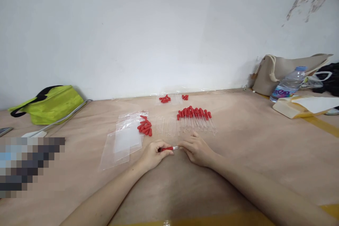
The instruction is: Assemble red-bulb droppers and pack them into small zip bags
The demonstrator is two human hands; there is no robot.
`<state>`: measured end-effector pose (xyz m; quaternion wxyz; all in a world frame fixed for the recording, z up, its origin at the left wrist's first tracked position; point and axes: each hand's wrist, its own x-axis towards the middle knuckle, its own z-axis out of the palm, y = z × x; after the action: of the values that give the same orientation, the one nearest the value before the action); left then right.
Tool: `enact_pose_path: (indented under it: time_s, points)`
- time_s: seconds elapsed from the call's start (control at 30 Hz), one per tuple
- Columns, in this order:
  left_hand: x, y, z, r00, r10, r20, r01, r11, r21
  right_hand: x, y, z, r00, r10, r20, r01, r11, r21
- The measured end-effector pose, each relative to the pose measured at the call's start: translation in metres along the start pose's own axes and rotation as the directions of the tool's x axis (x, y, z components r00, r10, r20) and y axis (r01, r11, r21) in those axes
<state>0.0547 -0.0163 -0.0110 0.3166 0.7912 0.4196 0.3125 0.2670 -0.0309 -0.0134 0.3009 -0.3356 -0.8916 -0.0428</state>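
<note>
My left hand (pixel 156 153) is closed around a red rubber bulb (pixel 166 149), held between thumb and fingers. A clear glass dropper tube (pixel 176 147) runs from the bulb to my right hand (pixel 196 150), whose fingers pinch its other end. Just beyond my hands lie loose clear tubes (pixel 166 126) in a row. Right of them is a pile of droppers with red bulbs (pixel 194 113) on their tubes. Loose red bulbs (pixel 145 126) lie beyond my left hand, on the edge of some clear zip bags (pixel 120 144).
By the wall lie more red bulbs (pixel 165 99) and a clear bag. A yellow-green pouch (pixel 55 106) and a cable (pixel 71 113) are at left. At right stand a water bottle (pixel 287 86), a beige bag (pixel 267 74) and an open yellow-and-white packet (pixel 296 107).
</note>
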Motion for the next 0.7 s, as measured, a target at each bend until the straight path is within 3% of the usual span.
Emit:
enact_pose_path:
  time_s: [0.7]
  points:
    - [-0.0030,-0.0021,-0.0004,0.999,0.014,0.041,-0.015,1.000,0.020,-0.0061,0.0035,0.0044,0.998,0.041,0.042,-0.045,0.994,0.099]
